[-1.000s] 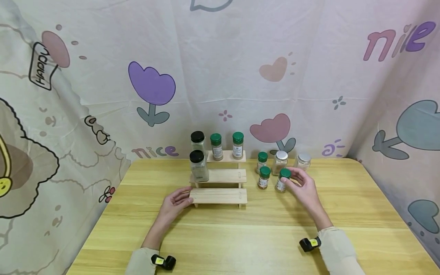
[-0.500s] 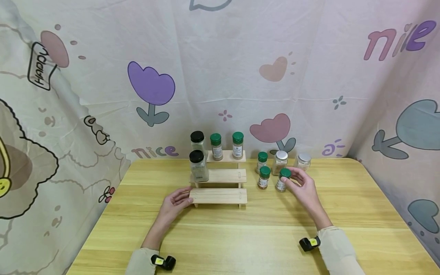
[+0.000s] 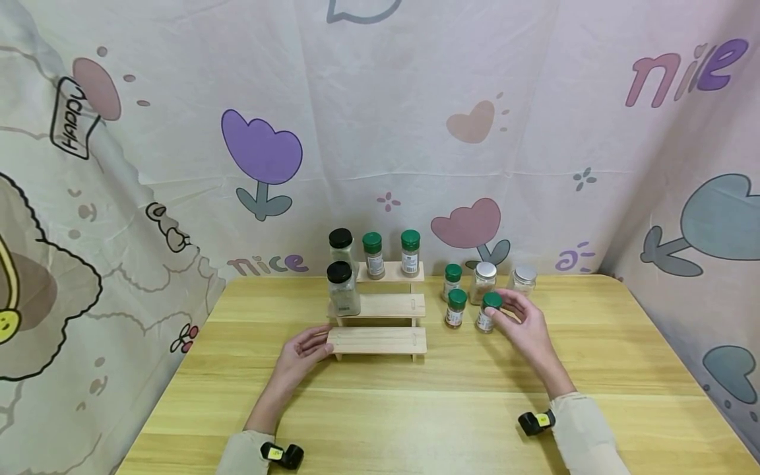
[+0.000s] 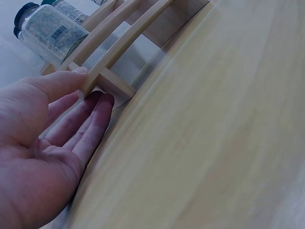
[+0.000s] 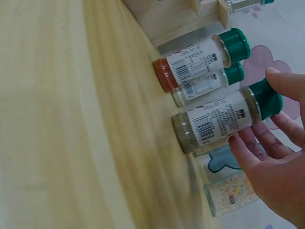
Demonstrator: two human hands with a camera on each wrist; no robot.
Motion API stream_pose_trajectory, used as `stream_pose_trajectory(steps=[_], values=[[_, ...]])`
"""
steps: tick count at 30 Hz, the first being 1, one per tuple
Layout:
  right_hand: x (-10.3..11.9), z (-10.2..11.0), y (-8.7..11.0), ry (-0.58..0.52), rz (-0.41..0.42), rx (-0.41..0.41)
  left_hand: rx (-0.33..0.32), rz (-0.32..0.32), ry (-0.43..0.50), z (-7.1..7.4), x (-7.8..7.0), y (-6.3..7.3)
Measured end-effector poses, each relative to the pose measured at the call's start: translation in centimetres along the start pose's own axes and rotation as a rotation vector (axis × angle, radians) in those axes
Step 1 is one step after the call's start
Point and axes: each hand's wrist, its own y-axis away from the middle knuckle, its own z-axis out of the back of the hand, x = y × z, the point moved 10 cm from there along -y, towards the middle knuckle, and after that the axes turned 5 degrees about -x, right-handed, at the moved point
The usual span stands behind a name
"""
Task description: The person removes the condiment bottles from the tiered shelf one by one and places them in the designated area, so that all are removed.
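My left hand [image 3: 303,353] grips the left end of the lowest step of a three-tier wooden spice rack [image 3: 380,340]. In the left wrist view the thumb lies at the step's end and the other fingers reach beneath it. My right hand [image 3: 525,326] holds a green-capped spice jar [image 5: 217,119] with brownish powder, thumb on the cap and fingers around the far side. That jar stands upright on the table. Close to it are a green-capped jar with red powder [image 5: 200,59] and another green-capped jar [image 3: 452,280] behind.
Two silver-lidded jars [image 3: 483,282] stand behind the right hand. On the rack's top step are two green-capped jars [image 3: 410,254] and a black-capped jar [image 3: 341,243]; another black-capped jar [image 3: 343,290] is on the middle step. A patterned cloth [image 3: 380,132] hangs behind the wooden table [image 3: 380,422].
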Motion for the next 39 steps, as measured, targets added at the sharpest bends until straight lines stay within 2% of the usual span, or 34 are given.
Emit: stream_pose_trajectory(steps=[7,12,17,27,35,39], values=[[1.7,0.7,0.0,0.012,0.082,-0.032,0.004,0.022,0.014,0.0,0.1,0.0],[3.7,1.5,0.1,-0.031,0.154,-0.076,0.002,0.021,0.009,0.1,0.2,0.0],[5.1,1.7,0.3,-0.073,0.177,-0.084,0.000,0.017,-0.002,0.1,0.2,0.0],[7.7,-0.2,1.5,-0.108,0.251,-0.011,-0.011,0.014,-0.017,0.1,0.3,-0.1],[8.7,-2.2,2.3,-0.168,0.277,0.062,0.003,0.013,-0.004,0.1,0.2,0.0],[9.2,-3.2,2.6,-0.162,0.293,0.095,0.004,0.010,0.003,0.1,0.2,-0.1]])
